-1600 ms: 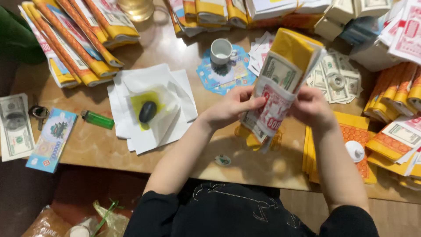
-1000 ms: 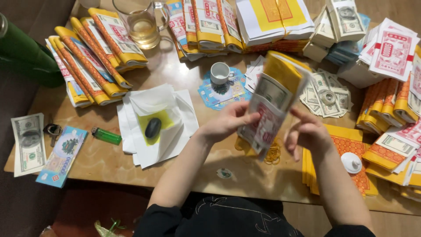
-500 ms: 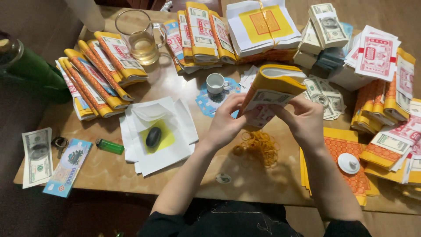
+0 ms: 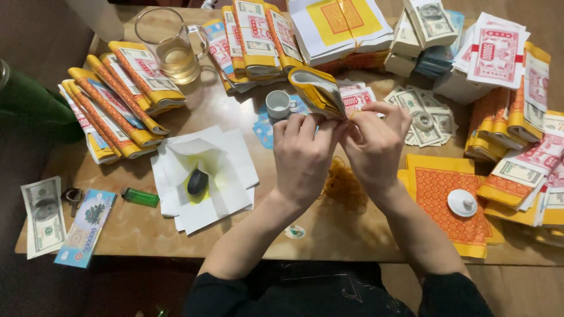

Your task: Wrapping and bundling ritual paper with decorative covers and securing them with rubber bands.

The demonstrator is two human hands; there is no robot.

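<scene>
A folded yellow-edged bundle (image 4: 317,89) of paper notes sits just above frame centre, pinched at its lower edge by the left hand (image 4: 302,155) and right hand (image 4: 376,147), both closed on it. A small white cup (image 4: 278,104) stands just left of it. Below the hands lies a heap of rubber bands (image 4: 343,186) on bare surface (image 4: 247,246). White sheets (image 4: 202,179) spread left; stacks (image 4: 517,123) crowd the right edge.

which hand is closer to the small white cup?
Left. The left hand sits just below and right of the small white cup, nearly beside it. The right hand is farther right, past the folded paper bundle that both hands grip.
</scene>
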